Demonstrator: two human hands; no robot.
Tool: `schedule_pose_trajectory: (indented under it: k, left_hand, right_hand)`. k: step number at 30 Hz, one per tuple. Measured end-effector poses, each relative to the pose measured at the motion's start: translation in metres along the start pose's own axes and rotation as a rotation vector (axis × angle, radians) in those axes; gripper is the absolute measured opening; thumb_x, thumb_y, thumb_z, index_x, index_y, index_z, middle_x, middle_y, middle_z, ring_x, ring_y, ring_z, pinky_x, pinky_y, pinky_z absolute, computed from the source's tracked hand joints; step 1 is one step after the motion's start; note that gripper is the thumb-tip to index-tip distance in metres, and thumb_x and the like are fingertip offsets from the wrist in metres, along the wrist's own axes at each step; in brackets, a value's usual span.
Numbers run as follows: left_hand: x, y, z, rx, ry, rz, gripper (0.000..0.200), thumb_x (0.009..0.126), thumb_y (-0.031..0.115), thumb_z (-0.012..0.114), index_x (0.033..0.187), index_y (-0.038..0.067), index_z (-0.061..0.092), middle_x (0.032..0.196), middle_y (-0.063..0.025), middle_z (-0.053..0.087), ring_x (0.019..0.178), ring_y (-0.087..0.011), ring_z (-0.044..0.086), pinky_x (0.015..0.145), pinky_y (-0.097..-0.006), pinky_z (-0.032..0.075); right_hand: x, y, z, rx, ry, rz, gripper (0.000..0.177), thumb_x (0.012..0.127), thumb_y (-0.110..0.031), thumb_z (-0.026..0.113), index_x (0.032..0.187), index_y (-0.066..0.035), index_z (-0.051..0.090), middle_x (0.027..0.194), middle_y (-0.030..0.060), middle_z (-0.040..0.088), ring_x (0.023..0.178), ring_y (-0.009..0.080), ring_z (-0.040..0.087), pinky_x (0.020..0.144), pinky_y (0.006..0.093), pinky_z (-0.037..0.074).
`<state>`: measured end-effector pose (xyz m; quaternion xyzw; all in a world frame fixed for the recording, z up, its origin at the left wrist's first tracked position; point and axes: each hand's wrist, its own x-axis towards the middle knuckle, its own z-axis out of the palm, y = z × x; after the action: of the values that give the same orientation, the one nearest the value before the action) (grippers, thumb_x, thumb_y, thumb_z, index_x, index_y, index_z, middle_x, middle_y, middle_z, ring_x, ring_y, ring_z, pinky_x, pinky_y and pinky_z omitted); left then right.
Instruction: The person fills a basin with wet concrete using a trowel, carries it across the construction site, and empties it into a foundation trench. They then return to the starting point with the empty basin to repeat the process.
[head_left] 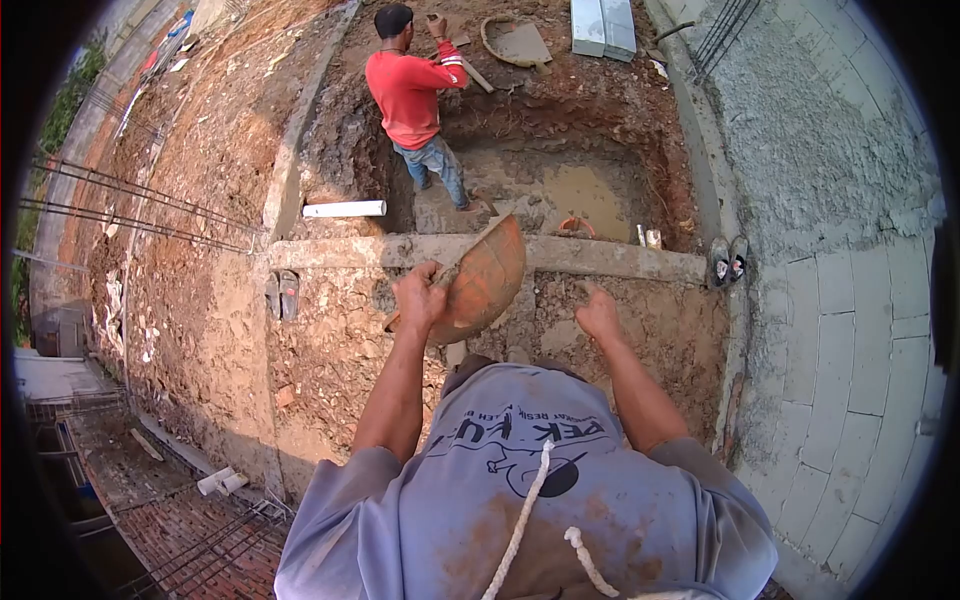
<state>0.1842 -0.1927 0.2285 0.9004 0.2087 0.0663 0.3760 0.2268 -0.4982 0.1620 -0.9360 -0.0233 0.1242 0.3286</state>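
Note:
In the head view my left hand (419, 299) is closed on the rim of a muddy orange basin (485, 285), which is tilted on its side in front of my body, over the near edge of a concrete beam (620, 257). My right hand (598, 314) is off the basin, to its right, above the rough soil. Its index finger is partly extended and it holds nothing that I can see.
Beyond the beam is a dug pit (590, 195) with muddy water, where a person in a red shirt (408, 95) stands. A white pipe (345, 209) lies at the pit's left. Sandals (283, 295) are at the left, others (728, 262) at the right. A block wall (850, 370) rises at right.

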Motion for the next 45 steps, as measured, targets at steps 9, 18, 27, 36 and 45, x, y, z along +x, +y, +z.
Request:
schedule_pose_trajectory:
  k: [9,18,27,36,45]
  left_hand:
    - [-0.002,0.000,0.000,-0.020,-0.005,0.000,0.015,0.068,0.023,0.059,0.075,0.010,0.062,0.071,-0.0120,0.061,0.071,-0.0309,0.056,0.073,-0.0378,0.034]
    - [0.001,-0.007,0.004,-0.062,-0.019,-0.019,0.016,0.066,0.021,0.059,0.076,0.009,0.061,0.071,-0.0122,0.060,0.070,-0.0310,0.056,0.069,-0.0375,0.037]
    - [0.000,-0.004,0.005,-0.051,0.012,0.052,0.016,0.066,0.023,0.059,0.074,0.009,0.062,0.069,-0.0113,0.061,0.066,-0.0299,0.057,0.065,-0.0345,0.041]
    - [0.002,-0.005,0.006,-0.036,0.010,0.040,0.016,0.067,0.023,0.061,0.073,0.008,0.061,0.066,-0.0114,0.060,0.062,-0.0285,0.057,0.062,-0.0332,0.042]
    - [0.002,-0.002,0.002,-0.005,-0.007,0.021,0.019,0.070,0.026,0.062,0.074,0.008,0.061,0.067,-0.0119,0.060,0.063,-0.0297,0.057,0.063,-0.0340,0.043]
  right_hand:
    - [-0.004,-0.002,0.000,-0.060,-0.025,0.025,0.044,0.067,-0.012,0.055,0.111,-0.010,0.056,0.105,0.0238,0.056,0.100,0.0369,0.053,0.089,0.0392,0.041]
    - [-0.002,0.001,0.005,-0.055,-0.041,0.040,0.044,0.067,-0.012,0.057,0.111,-0.008,0.056,0.106,0.0231,0.056,0.102,0.0363,0.052,0.090,0.0386,0.041]
    - [0.001,-0.001,0.004,-0.029,-0.053,0.055,0.044,0.067,-0.013,0.057,0.110,-0.006,0.056,0.107,0.0225,0.056,0.101,0.0357,0.053,0.089,0.0384,0.041]
    - [0.001,0.002,0.005,-0.068,-0.073,0.050,0.042,0.069,-0.014,0.059,0.111,-0.009,0.056,0.105,0.0226,0.057,0.100,0.0360,0.053,0.087,0.0391,0.042]
    - [-0.003,0.000,0.005,-0.092,-0.103,0.120,0.045,0.067,-0.012,0.054,0.112,-0.011,0.056,0.105,0.0218,0.056,0.100,0.0356,0.053,0.087,0.0401,0.042]
